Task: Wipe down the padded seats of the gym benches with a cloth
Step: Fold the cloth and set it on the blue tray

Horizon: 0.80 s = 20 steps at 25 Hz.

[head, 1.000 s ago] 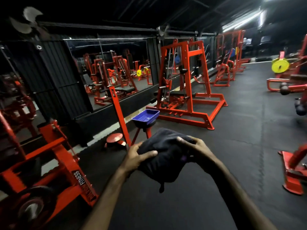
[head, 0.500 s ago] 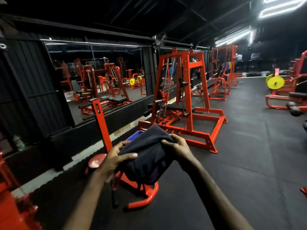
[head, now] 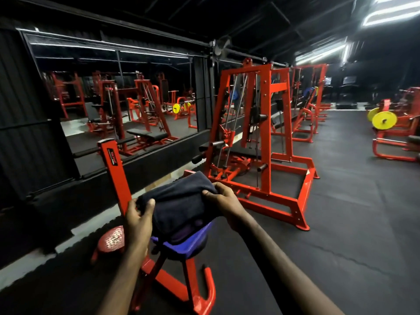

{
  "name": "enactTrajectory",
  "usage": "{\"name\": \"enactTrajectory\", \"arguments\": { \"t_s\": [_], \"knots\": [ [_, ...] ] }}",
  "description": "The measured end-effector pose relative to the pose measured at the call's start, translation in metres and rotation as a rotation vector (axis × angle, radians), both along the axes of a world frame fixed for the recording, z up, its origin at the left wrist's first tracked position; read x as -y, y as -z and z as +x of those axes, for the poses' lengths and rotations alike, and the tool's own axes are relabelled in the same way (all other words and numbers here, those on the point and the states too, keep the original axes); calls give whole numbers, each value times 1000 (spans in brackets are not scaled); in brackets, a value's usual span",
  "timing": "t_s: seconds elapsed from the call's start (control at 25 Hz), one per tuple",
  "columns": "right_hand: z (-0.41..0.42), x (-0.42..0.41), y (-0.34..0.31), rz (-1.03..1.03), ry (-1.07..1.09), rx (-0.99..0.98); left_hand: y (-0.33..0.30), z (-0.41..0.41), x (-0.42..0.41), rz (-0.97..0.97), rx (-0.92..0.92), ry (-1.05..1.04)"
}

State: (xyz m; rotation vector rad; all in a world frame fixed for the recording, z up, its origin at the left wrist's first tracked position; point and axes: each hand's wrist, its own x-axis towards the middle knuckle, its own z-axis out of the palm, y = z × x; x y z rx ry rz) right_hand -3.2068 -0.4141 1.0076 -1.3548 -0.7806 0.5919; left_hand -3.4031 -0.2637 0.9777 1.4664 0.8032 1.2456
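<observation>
Hands grip cloth between them.

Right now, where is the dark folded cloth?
Head view, low centre: the dark folded cloth is held between left hand and right hand, above the blue tray.

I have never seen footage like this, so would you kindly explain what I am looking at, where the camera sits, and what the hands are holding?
There is no robot here: a person wears a wide-angle camera on the head, looking forward and down, so the two forearms at the bottom are that person's own. The left hand and right hand each have a grip on one end of a dark folded cloth, held in the air. Just below it a blue tray sits on a small red stand. Beyond stands a big red weight machine with a black padded seat. A wall mirror on the left reflects more equipment. The floor is dark matting.
</observation>
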Motion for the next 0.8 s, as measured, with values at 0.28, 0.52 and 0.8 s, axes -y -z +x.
{"name": "enactTrajectory", "arguments": {
  "t_s": [0.28,0.52,0.8],
  "knots": [
    [141,-193,60,-229,56,183,68,135,-212,-193,-103,61],
    [236,-323,178,-555,-4,243,174,200,-297,-520,-213,63],
    [312,-408,314,-1033,-385,424,288,252,-305,-883,-431,-30]
  ]
}}
